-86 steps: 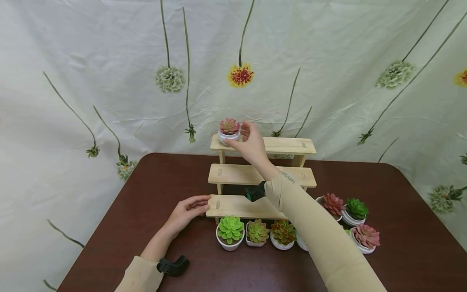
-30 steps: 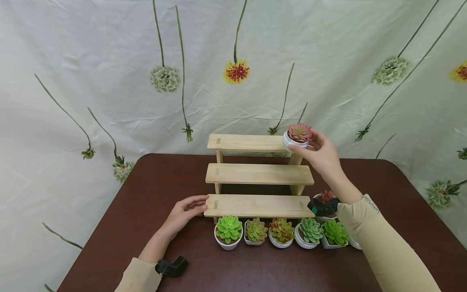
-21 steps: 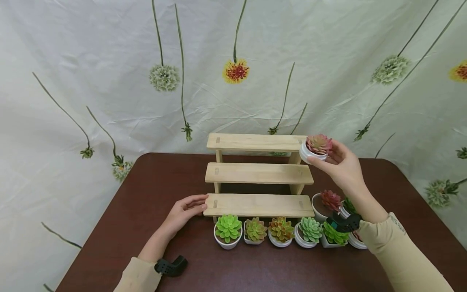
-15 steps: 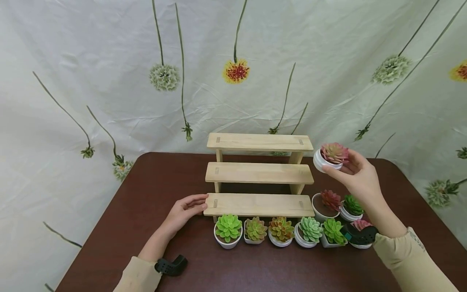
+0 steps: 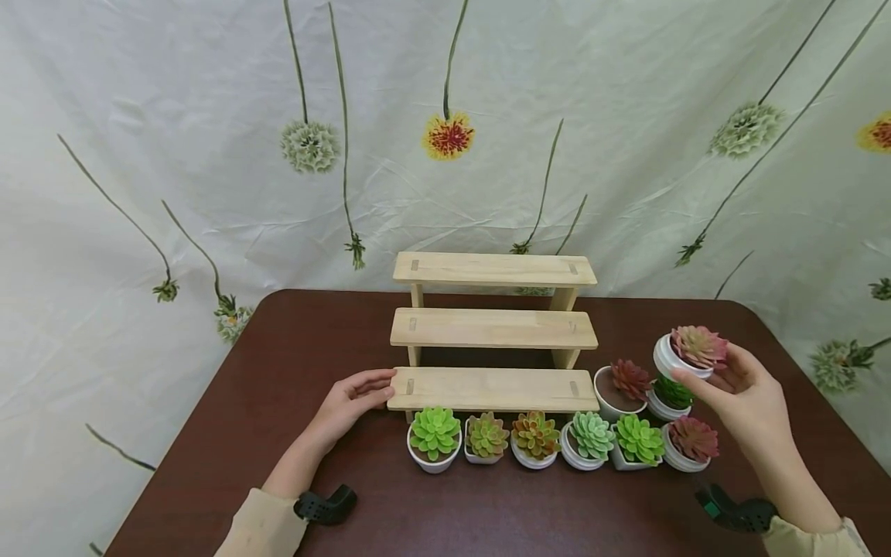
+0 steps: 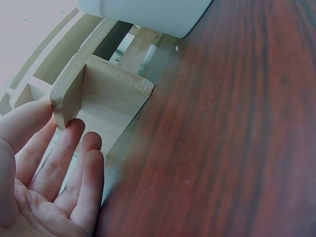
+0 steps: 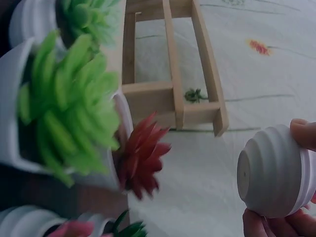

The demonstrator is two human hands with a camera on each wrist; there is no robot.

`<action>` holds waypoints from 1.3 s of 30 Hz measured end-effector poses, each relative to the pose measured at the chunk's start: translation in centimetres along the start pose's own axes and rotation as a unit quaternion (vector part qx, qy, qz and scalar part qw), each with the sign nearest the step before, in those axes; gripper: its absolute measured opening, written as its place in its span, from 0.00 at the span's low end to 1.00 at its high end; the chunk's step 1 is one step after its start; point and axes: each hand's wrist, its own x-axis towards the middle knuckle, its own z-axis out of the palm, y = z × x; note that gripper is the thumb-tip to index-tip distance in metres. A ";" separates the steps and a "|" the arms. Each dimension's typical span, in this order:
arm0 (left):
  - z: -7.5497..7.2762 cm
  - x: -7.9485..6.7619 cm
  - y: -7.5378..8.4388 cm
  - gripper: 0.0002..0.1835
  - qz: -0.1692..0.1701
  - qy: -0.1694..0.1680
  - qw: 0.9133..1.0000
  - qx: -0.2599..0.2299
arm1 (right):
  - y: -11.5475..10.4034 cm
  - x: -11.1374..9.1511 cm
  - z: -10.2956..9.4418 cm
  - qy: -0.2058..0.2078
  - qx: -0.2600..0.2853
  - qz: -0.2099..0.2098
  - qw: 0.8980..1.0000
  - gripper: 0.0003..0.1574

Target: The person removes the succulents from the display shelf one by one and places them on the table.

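My right hand (image 5: 752,398) grips a white ribbed pot with a pink succulent (image 5: 698,346), fingers and thumb around its side. The pot is raised at the right, overlapping a dark green succulent (image 5: 673,393) in the head view. Seen from the right wrist, the pot's ribbed side and base (image 7: 270,173) face the camera. My left hand (image 5: 355,402) pinches the left end of the lowest step of a three-tier wooden stand (image 5: 493,388). In the left wrist view, the thumb lies over the step's end (image 6: 66,96) and the fingers are beneath it.
Along the stand's front stand several potted succulents, from a bright green one (image 5: 435,435) to a green one in a square pot (image 5: 638,441). Right of the stand are a red succulent (image 5: 629,380) and a dark pink one (image 5: 693,439). A flower-printed cloth (image 5: 626,155) hangs behind the brown table (image 5: 529,510).
The pink succulent, first on the top tier's left end, was carried in my right hand along that tier, then off to the right and down over the plants. My left hand stays at the lowest step.
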 end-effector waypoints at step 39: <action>0.0 -0.2 0.3 0.23 -0.004 -0.001 1.000 -0.004 | 12.0 -2.7 -1.5 0.101 -0.006 0.263 0.959 0.59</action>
